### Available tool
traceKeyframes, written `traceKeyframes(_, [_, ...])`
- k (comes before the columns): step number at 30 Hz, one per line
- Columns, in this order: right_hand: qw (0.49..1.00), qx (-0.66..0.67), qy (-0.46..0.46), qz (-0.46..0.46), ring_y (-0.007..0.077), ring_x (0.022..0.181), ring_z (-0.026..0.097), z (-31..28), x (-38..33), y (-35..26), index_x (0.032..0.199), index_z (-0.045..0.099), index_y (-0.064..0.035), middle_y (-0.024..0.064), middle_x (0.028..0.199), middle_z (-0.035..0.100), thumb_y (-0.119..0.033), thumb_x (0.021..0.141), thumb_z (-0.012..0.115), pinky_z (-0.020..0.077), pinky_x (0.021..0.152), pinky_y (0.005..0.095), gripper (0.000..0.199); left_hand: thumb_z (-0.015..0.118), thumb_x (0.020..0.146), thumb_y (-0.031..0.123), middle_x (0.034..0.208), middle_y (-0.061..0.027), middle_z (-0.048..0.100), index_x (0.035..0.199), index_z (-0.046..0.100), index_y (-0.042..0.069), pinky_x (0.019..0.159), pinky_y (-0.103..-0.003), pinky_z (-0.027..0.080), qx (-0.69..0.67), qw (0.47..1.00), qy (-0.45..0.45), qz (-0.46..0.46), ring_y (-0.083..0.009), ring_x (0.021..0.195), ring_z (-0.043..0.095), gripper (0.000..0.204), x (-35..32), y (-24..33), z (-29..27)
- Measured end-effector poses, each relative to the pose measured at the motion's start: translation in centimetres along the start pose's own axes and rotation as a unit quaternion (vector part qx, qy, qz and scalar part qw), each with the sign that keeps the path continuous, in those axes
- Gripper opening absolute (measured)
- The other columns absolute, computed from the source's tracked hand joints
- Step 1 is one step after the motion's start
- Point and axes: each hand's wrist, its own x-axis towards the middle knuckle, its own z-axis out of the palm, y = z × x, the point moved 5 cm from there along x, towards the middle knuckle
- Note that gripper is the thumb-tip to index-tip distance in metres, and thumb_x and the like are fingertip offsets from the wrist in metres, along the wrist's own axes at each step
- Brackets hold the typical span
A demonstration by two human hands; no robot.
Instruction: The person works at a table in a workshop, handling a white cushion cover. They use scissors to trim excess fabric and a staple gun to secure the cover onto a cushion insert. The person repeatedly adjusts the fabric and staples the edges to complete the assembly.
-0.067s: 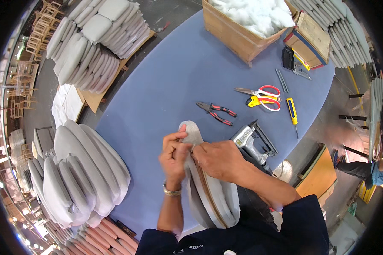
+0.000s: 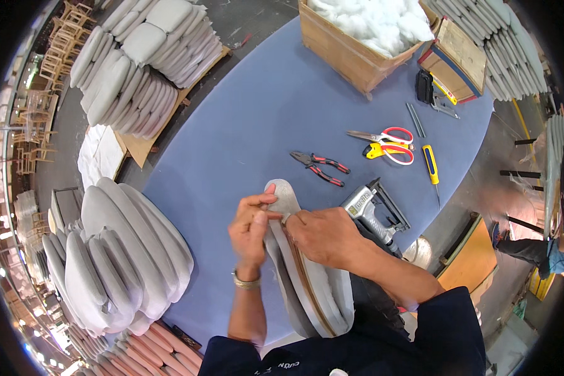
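Nothing shifted, both hands [image 2: 252,230] [image 2: 319,235] pinching grey pad [image 2: 319,288], blue worktable [image 2: 250,119], workshop

There is only one view, from a fisheye camera on the person's head; it looks steeply down at the blue table [image 2: 244,125], close above the hands; forearms enter from the near edge; straight edges bend toward the rim.
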Motion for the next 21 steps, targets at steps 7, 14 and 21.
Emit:
traceKeyframes(7, [0.996,0.076,0.026,0.044,0.0336,0.069,0.070,-0.9,0.6,1.1,0.087,0.061,-0.0060,0.0115,0.077,0.069,-0.020,0.097,0.060,0.0535,0.056,0.0479,0.017,0.047,0.112,0.027,0.130,-0.0166,0.069,0.114,0.074,-0.002,0.112,-0.043,0.044,0.060,0.997,-0.055,-0.011,-0.0270,0.123,0.064,0.041,4.8,0.0,3.3])
traceKeyframes(14, [0.986,0.132,0.077,0.063,0.0346,0.062,0.065,-0.8,1.1,1.8,0.081,0.056,-0.0065,0.0102,0.070,0.065,-0.024,0.100,0.062,0.0481,0.053,0.0480,0.027,0.061,0.104,0.027,0.107,-0.0140,0.077,0.102,0.075,-0.002,0.112,-0.045,0.045,0.121,0.970,-0.136,-0.160,-0.0246,0.115,0.068,0.032,6.9,-2.1,3.5])
traceKeyframes(21, [0.992,0.092,0.082,0.027,0.0313,0.062,0.069,-1.1,1.5,1.4,0.084,0.057,-0.0073,0.0084,0.073,0.068,-0.020,0.096,0.064,0.0525,0.051,0.0452,0.019,0.072,0.094,0.018,0.113,-0.0080,0.076,0.105,0.076,0.007,0.119,-0.052,0.031,0.034,0.990,-0.116,-0.075,-0.0308,0.133,0.059,0.015,5.9,-2.9,3.9])
